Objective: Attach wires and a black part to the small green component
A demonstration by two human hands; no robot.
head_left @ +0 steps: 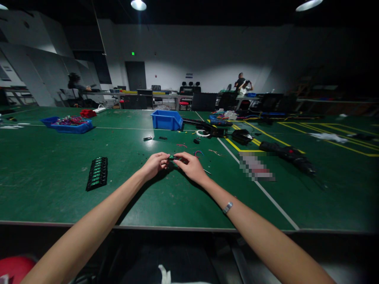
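Between my two hands, just above the table, is a small black part with a green circuit board (171, 157). My left hand (156, 163) pinches its left end, and my right hand (190, 165) grips its right end with the fingertips. The fingers cover much of the part. To the left lies a row of similar black pieces with green boards (97, 173), set side by side on the table. Beyond my hands rest two small black strips (162, 138). Near my right hand are short red and blue wires (199, 153) and a thin metal tool (207, 172).
A blue bin (167, 120) stands behind my hands. Blue trays of coloured wires (72, 123) and a red object (88, 113) lie far left. Black equipment (207, 128), a white ring (203, 133) and a dark tool (287, 156) occupy the right. People are at distant tables.
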